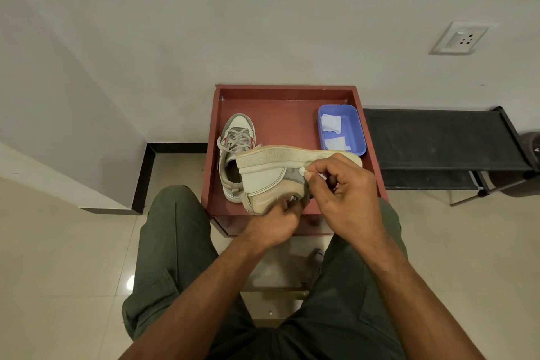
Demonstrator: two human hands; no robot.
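Left hand (274, 222) grips the sneaker (268, 178) over the tray's (211, 131) near edge; right hand (344, 187) pinches a wipe (305, 173).

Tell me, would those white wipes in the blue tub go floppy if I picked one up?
Probably floppy: the white wipes lie folded and crumpled in the blue tub, so one would likely droop. They look thin, so probably very light. The right hand pinches a similar white wad against the sneaker, which suggests it squashes easily.

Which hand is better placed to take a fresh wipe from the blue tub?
Probably the right hand: the blue tub sits on its side, while the left hand grips the shoe, though it already pinches a wipe.
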